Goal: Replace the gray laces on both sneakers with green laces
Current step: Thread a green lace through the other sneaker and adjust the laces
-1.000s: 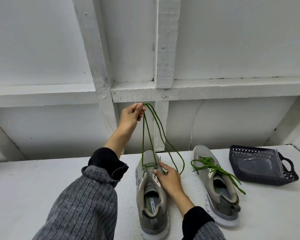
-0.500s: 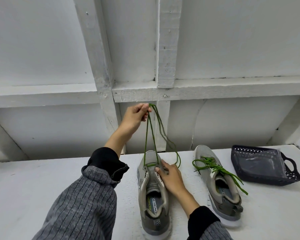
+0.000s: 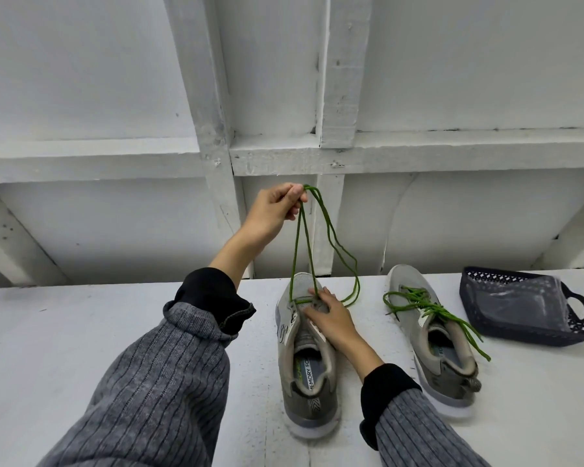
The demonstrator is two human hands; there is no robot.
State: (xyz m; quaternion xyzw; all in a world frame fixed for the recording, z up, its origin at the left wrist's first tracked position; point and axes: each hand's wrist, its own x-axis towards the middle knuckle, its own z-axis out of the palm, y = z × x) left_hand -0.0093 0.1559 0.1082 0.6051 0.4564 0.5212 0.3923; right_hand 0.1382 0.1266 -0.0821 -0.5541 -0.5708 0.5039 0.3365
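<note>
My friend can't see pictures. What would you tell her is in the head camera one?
A person's left hand pinches a green lace and holds it up from the lowest eyelets of a gray sneaker, while the right hand rests on the sneaker. A second sneaker, already laced green, and a dark basket sit on the white table.

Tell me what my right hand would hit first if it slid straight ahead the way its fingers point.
Probably the green lace at the front eyelets; the right hand lies on the shoe, fingertips already about there. Depth is unclear.
</note>
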